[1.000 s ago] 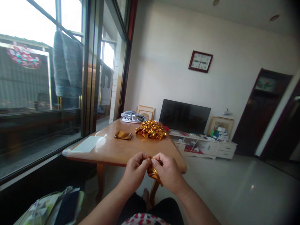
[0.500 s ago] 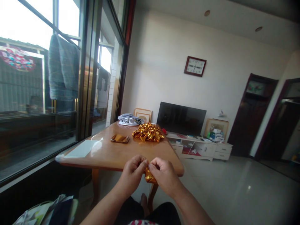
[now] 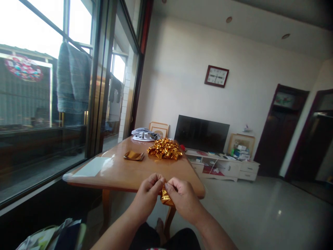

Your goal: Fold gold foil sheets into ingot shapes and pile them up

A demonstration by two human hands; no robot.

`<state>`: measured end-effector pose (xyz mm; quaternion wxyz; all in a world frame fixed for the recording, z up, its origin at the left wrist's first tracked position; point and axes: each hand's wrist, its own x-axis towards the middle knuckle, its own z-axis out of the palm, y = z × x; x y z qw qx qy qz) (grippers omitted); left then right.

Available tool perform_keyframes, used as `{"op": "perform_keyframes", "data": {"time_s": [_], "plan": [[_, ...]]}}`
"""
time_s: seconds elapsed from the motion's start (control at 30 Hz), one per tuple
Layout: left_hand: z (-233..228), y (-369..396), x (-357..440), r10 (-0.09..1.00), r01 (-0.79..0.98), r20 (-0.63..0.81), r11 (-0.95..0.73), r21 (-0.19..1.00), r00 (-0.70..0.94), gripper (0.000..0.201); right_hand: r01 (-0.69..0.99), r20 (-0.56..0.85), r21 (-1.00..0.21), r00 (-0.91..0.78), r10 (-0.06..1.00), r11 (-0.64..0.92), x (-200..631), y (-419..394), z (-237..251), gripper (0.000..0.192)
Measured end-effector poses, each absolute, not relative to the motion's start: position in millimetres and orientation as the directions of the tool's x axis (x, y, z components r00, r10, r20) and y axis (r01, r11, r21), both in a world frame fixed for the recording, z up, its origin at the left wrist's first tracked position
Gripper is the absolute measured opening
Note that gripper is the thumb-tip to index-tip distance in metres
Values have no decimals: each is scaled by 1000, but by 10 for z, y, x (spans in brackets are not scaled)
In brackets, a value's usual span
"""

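Both my hands pinch a small piece of gold foil paper in front of the near edge of a wooden table. My left hand grips its left side and my right hand grips its right side, fingertips almost touching. Most of the foil is hidden between my fingers. On the table further back lies a pile of folded gold foil pieces, and left of it a small stack of flat gold foil sheets.
A white sheet lies on the table's left side and a bundle of cloth at its far end. A large window is on the left. A TV, low white cabinet, wall clock and dark doors stand beyond.
The foil piece has become more folded up and tucked between my fingers; earlier a longer end hung below my right hand. The view has shifted slightly.
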<state>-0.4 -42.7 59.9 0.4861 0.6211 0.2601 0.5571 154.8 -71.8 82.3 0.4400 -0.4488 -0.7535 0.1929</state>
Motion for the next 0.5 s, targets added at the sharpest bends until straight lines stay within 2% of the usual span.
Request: {"op": "perform_keyframes", "data": {"time_s": [0.13, 0.33, 0.5], "plan": [[602, -437, 11, 866, -249, 446, -391, 886, 227, 32, 533, 511, -662, -195, 837, 528, 1542, -730, 819, 38], [628, -444, 14, 888, -305, 382, -301, 903, 255, 34, 490, 497, -715, -144, 855, 498, 1566, -696, 768, 37], [638, -445, 5, 911, -321, 358, -282, 904, 205, 33, 465, 478, -744, -132, 868, 481, 1567, -680, 750, 38]]}}
